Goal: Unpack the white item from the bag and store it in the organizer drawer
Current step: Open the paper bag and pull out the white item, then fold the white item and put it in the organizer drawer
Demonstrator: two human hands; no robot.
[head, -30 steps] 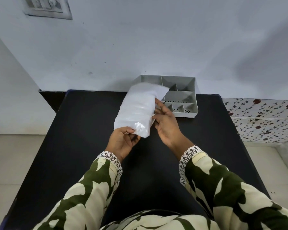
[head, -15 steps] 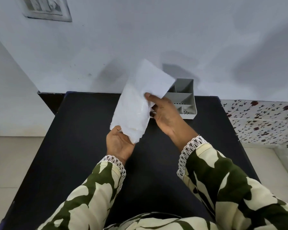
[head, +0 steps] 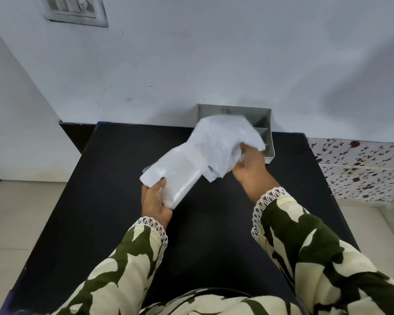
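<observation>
1. Above the middle of the black table (head: 114, 201), the left hand (head: 155, 201) is gripping the near end of the white item (head: 175, 176), fingers curled around its edge and thumb lying on top.
2. No label or writing is showing on the white item, which is lying tilted, still partly inside the bag (head: 223, 142).
3. The right hand (head: 248, 164) is clutching the crumpled bag, fingers closed into its folds.
4. At the table's far edge, against the wall (head: 214, 53), the grey organizer drawer (head: 267, 133) is sitting, its compartments mostly hidden behind the bag; their contents cannot be told.
</observation>
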